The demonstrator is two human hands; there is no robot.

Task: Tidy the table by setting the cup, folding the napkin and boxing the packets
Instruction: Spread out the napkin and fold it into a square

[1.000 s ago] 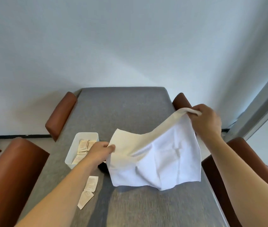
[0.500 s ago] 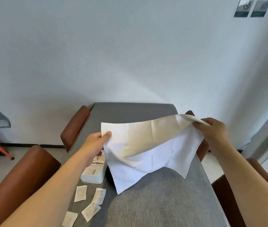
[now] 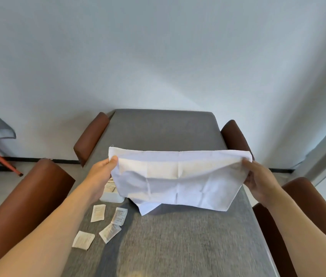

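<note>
Right now the fingers (image 3: 112, 159) of the left hand (image 3: 100, 172) pinch one upper corner of the napkin (image 3: 178, 180), and the right hand (image 3: 258, 182) pinches the opposite upper corner, thumb on the near face and the other fingers behind the cloth. Between the two grips the napkin hangs spread above the grey worktop (image 3: 178, 246), its top edge sagging a little, its lower edge dangling just over the surface, one lower corner pointing down. It looks doubled, but how many layers there are is hard to tell, so the folding seems under way, not finished.

Beyond the left hand, the white box (image 3: 111, 197) sits partly hidden behind wrist and cloth, with some packets already inside. Four loose packets (image 3: 98, 212) lie on the worktop near the box, so the boxing is only partly done. No cup is visible; it may be behind the napkin, and whether it is set cannot be judged.
</note>
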